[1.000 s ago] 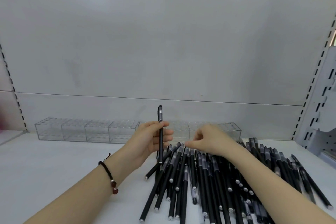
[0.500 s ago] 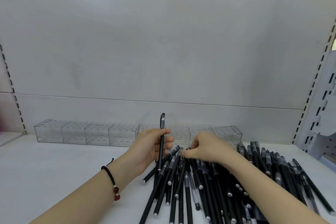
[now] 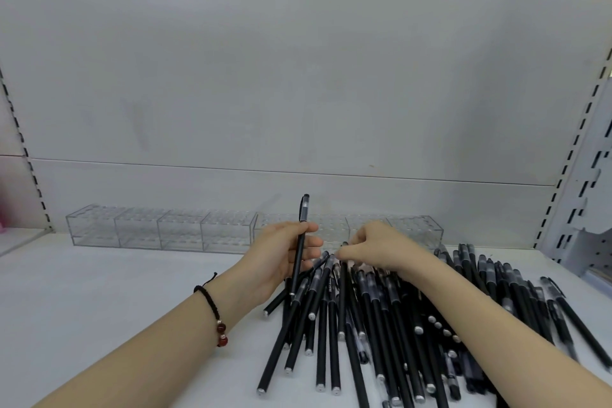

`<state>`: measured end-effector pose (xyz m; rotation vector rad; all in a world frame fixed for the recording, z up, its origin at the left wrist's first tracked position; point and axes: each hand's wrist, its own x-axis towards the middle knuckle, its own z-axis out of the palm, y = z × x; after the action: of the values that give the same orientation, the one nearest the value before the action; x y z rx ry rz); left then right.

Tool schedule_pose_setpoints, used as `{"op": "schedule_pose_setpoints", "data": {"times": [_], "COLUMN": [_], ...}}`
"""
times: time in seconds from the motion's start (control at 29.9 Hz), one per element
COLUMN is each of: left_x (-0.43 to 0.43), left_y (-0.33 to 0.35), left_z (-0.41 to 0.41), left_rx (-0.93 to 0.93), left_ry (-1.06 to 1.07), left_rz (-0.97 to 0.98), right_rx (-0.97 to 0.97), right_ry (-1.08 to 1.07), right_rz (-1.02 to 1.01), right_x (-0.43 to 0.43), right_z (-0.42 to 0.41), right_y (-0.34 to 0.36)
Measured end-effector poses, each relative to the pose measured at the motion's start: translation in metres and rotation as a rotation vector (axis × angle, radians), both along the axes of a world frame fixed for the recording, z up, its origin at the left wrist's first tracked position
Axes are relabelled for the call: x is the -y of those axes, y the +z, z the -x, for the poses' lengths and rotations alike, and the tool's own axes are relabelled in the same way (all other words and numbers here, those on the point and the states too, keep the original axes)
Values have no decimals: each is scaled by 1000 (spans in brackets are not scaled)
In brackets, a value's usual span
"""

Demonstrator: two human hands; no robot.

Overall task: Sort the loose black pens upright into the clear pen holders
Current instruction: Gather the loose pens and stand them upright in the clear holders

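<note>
Matt black plastic pens point(image 3: 374, 325) with silvery ends; glossy clear acrylic holders point(image 3: 159, 228).

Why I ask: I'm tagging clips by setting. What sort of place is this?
Likely a shop's stationery shelf being stocked: a white shelf with slotted uprights, a row of clear pen holders along its back, and a pile of identical black pens.

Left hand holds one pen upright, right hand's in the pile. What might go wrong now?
The right hand works among crossed pens in the pile; lifting one may drag neighbours. The clear pen holders blend into the white shelf, so the upright pen in the left hand may miss a hole.
</note>
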<state>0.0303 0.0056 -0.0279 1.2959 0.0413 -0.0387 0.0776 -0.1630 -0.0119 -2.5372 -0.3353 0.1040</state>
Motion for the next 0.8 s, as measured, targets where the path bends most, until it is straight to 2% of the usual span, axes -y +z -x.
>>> {"op": "schedule_pose_setpoints", "data": {"times": [0.13, 0.2, 0.3, 0.44, 0.54, 0.67, 0.8], "left_x": [1, 3, 9, 11, 6, -3, -4], "left_y": [2, 5, 8, 7, 7, 13, 12], "left_z": [3, 6, 11, 10, 4, 0, 0], "left_rx": [-1, -13, -26, -31, -30, -11, 8], "left_ry": [-48, -126, -216, -184, -93, -10, 17], "left_rz": [27, 28, -1, 7, 89, 192, 174], "right_rx": [-158, -165, -112, -90, -19, 167, 174], "right_ry": [69, 91, 95, 105, 65, 48, 5], "right_rz": [-552, -722, -761, -751, -596, 13, 231], "right_x": [2, 1, -2, -3, 0, 7, 6], "right_z": [4, 5, 6, 6, 4, -3, -6], "right_y": [9, 12, 13, 10, 9, -1, -7]}}
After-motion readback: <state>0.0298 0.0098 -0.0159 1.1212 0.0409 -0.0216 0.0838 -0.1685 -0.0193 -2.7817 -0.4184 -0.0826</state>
